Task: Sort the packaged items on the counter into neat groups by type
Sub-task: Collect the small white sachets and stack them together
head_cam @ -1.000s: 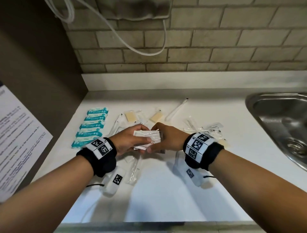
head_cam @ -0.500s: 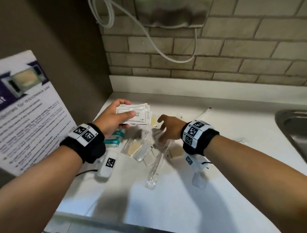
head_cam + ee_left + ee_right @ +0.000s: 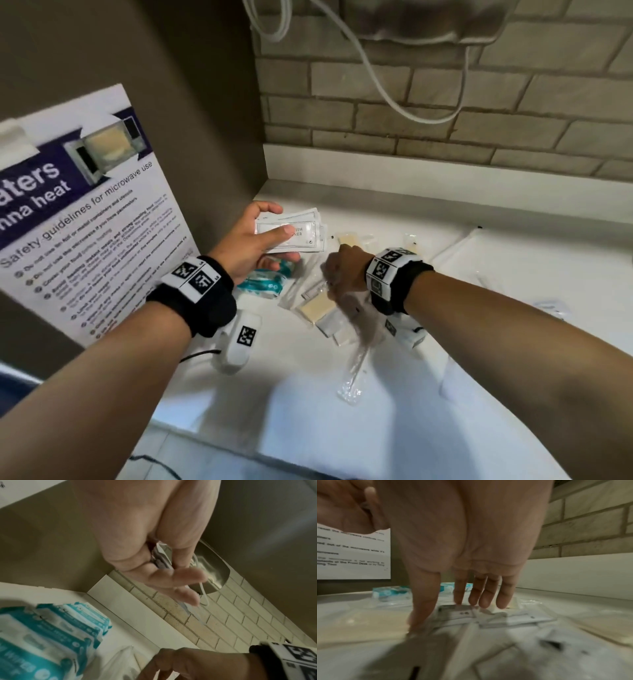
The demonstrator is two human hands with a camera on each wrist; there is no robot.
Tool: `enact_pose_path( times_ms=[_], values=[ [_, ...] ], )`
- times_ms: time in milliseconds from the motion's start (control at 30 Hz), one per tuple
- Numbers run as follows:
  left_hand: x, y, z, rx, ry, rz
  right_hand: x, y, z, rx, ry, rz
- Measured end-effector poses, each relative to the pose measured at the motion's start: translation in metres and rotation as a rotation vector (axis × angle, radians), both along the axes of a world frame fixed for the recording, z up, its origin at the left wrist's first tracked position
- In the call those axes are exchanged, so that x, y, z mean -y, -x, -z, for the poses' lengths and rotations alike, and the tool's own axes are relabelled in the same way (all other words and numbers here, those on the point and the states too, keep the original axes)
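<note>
While the left hand [image 3: 251, 240] pinches a stack of white sachets [image 3: 291, 231] above the counter's [image 3: 479, 240] back-left corner, thumb on top, the right hand [image 3: 342, 274] reaches straight-fingered into the clear packets [image 3: 318, 305]. Whether it grasps one: cannot tell, its fingertips [image 3: 484, 601] are blurred. Sachet print is half covered by the thumb. Teal wipe packs [image 3: 265, 279] are partly hidden under the left hand.

A white counter [image 3: 428, 394] carried teal wipe packets [image 3: 262, 284] at far left, clear-wrapped tan bars [image 3: 317, 306] beside them, and a long clear sleeve [image 3: 354, 373] nearer.
</note>
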State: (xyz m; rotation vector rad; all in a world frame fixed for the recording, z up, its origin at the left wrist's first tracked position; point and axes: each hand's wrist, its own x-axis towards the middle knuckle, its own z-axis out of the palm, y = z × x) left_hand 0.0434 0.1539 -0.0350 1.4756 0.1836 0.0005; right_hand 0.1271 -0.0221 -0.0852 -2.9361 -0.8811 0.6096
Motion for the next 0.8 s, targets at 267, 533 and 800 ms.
enact_pose_path(
  times_ms=[267,533,800],
  values=[
    [0.022,-0.019,0.013,0.007,-0.072,0.037,0.028,0.004,-0.009,-0.099,-0.029,-0.013],
    [0.05,-0.033,0.016,-0.027,-0.084,0.052,0.047,0.006,0.003,-0.122,-0.027,-0.004],
    [0.053,-0.037,0.022,-0.064,-0.111,0.027,0.053,0.006,0.001,-0.209,-0.143,0.151]
  ],
)
